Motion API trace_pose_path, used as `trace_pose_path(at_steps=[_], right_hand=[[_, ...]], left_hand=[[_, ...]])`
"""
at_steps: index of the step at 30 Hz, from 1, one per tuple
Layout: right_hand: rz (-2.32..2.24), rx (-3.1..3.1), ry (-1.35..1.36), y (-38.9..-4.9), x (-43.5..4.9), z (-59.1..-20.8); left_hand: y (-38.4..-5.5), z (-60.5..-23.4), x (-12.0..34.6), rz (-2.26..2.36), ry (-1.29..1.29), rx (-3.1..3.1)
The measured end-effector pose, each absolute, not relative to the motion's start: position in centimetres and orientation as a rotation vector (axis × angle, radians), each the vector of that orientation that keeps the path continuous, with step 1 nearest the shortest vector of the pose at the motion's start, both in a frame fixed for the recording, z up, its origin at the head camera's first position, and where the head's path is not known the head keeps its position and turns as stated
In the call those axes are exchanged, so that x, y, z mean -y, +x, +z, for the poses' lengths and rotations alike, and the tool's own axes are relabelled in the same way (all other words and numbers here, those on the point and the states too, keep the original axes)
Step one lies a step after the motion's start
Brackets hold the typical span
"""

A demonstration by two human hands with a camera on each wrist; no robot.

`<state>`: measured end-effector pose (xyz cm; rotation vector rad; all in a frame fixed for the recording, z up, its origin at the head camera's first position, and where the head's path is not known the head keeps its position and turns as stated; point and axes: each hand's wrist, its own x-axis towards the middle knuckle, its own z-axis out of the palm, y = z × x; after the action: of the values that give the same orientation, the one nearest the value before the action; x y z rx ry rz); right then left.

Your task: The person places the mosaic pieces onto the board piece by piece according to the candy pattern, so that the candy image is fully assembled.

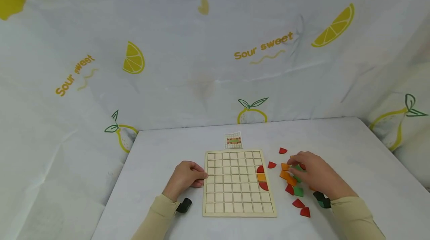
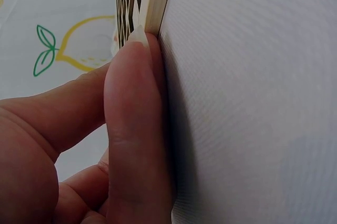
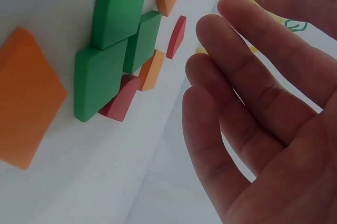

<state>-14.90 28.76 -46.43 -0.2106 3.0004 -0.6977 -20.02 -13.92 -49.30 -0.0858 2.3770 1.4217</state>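
A pale wooden grid board (image 1: 239, 210) lies flat, with a red quarter-circle (image 1: 260, 169), an orange square (image 1: 261, 177) and another red quarter-circle (image 1: 264, 186) in cells at its right edge. My left hand (image 1: 187, 175) holds the board's left edge between thumb and fingers; the thumb tip (image 2: 134, 55) meets the edge in the left wrist view. Over the loose pieces on the right, my right hand (image 1: 312, 171) hovers with its fingers gently bent and nothing in them. Green squares (image 3: 121, 10), orange squares (image 3: 31, 100) and a red piece (image 3: 122, 98) lie below it.
A small printed pattern card (image 1: 233, 141) sits just behind the board. Loose red quarter-circles (image 1: 272, 165) are scattered between the board and the pile, and nearer the front (image 1: 305, 212). A white lemon-print cloth (image 1: 201, 64) stands behind the table.
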Motion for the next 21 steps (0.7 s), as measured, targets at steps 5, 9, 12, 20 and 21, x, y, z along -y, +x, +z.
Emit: trace_pose_path(at_steps=[5, 9, 12, 20, 21], right_hand=[[-0.693, -3.003, -0.219, -14.9, -28.8, -46.6], [-0.678, -3.007, -0.231, -14.9, -29.2, -46.8], [-0.679, -2.996, -0.217, -14.9, -29.4, -46.9], [-0.701, -2.957, -0.121, -14.5, -31.6, -47.0], [-0.702, -2.955, -0.108, -14.5, -32.0, -47.1]], left_hand=[[-20.0, -49.3, 14.0, 1.422, -0.085, -2.374], [-20.1, -49.3, 14.0, 1.427, -0.077, -2.371], [-20.0, -49.3, 14.1, 1.43, -0.077, -2.37], [-20.1, -49.5, 14.1, 1.428, -0.079, -2.37], [-20.1, -49.5, 14.0, 1.427, -0.078, -2.37]])
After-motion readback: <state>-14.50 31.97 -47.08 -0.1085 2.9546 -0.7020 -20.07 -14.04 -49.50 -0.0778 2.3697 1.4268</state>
